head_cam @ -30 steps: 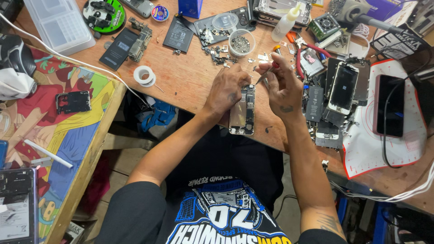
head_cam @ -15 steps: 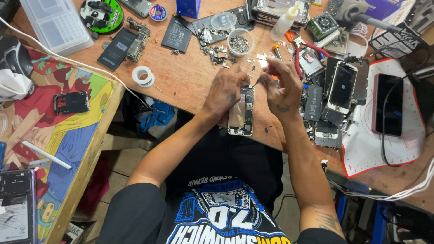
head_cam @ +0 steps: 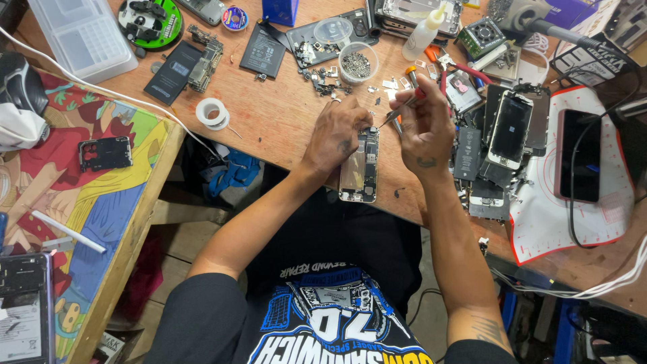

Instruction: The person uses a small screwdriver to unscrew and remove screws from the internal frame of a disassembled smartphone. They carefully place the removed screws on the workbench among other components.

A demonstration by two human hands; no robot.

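Wooden workbench (head_cam: 283,128) cluttered w/ phone parts. Far left: clear plastic organiser box (head_cam: 77,37). Right: white mat w/ red edge (head_cam: 573,216), dark phone on it. Centre, near bench edge: opened phone (head_cam: 359,166), internals up, lying flat. L hand (head_cam: 335,135) curled over its left side, fingers closed on the frame. R hand (head_cam: 423,131) just right of it, pinching a small screwdriver (head_cam: 403,108), tip angled toward phone's far end. Small cup of screws (head_cam: 358,64) beyond the hands.

Cluttered wooden workbench (head_cam: 283,128), colourful cartoon-print table (head_cam: 101,202) alongside, white mat (head_cam: 573,222), wooden shelf below.
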